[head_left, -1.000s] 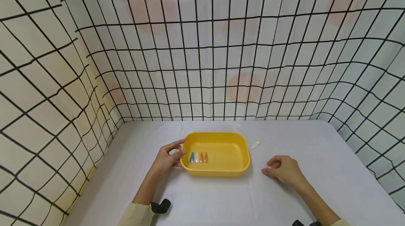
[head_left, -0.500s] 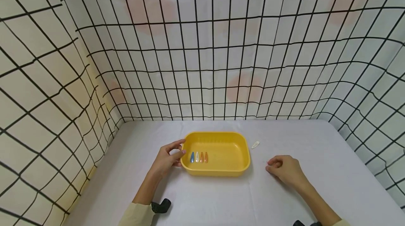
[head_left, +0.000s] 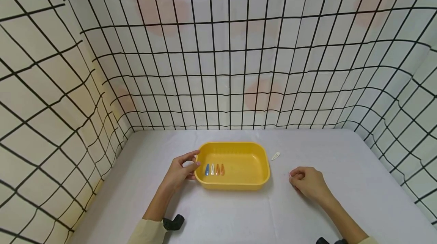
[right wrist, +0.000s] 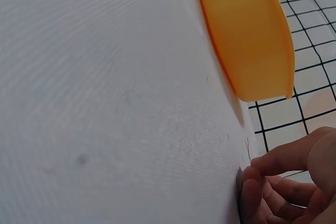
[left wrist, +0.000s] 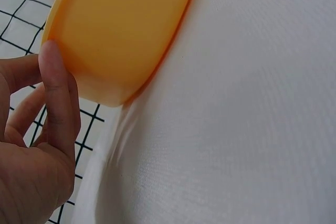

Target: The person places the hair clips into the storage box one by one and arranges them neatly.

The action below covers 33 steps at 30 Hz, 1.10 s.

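A yellow tray (head_left: 246, 185) sits on the white-covered table. My left hand (head_left: 178, 171) grips its left rim, thumb on the near side; the left wrist view shows that hand (left wrist: 42, 124) at the tray wall (left wrist: 100, 85). Inside the tray, at its left, lie a blue snap hair clip (head_left: 207, 170), a white one (head_left: 212, 169) and two orange ones (head_left: 220, 170) in a row. To the right, my right hand (head_left: 310, 184) is low over the cloth, thumb and forefinger pinching a small pinkish hair clip, almost wholly hidden by the fingertips.
One white hair clip (head_left: 275, 156) lies on the cloth just right of the tray. Walls of white cloth with a black grid (head_left: 228, 62) enclose the table (head_left: 232, 217) at the back and both sides.
My right thumb and forefinger have come together over the pinkish clip, and that hand has shifted slightly right. My left hand and the tray stay where they were.
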Each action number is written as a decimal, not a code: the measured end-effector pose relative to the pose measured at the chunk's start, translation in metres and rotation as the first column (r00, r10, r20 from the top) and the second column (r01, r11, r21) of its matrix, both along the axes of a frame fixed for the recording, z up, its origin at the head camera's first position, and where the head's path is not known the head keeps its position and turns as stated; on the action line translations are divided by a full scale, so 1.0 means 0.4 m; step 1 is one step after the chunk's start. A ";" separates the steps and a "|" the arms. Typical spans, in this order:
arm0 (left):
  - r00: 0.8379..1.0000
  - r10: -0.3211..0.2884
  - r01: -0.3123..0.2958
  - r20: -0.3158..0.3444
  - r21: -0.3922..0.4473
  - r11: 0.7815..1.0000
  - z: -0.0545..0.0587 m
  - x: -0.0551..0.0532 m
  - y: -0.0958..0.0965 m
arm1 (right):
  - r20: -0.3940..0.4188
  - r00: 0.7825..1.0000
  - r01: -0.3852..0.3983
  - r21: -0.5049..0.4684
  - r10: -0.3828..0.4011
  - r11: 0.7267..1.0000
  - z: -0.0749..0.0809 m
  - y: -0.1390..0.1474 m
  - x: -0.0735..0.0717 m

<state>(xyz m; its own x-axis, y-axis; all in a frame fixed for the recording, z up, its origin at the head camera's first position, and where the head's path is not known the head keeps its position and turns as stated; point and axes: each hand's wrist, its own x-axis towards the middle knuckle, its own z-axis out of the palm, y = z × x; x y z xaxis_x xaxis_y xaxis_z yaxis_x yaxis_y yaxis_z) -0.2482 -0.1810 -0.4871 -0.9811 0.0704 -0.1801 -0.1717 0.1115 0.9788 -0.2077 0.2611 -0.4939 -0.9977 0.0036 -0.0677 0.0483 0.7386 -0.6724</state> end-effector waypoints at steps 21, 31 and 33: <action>1.000 0.000 0.000 -0.001 0.001 1.000 -0.013 -0.004 -0.001 | 0.112 0.993 0.065 -0.285 -0.034 0.956 0.045 0.001 -0.034; 1.000 0.009 -0.009 0.003 -0.004 1.000 -0.011 -0.002 0.000 | 0.135 0.990 0.022 -0.465 0.047 0.885 0.091 -0.040 -0.058; 1.000 0.011 -0.011 0.007 -0.004 1.000 -0.009 -0.002 0.001 | 0.134 0.989 0.008 -0.489 0.066 0.872 0.101 -0.050 -0.064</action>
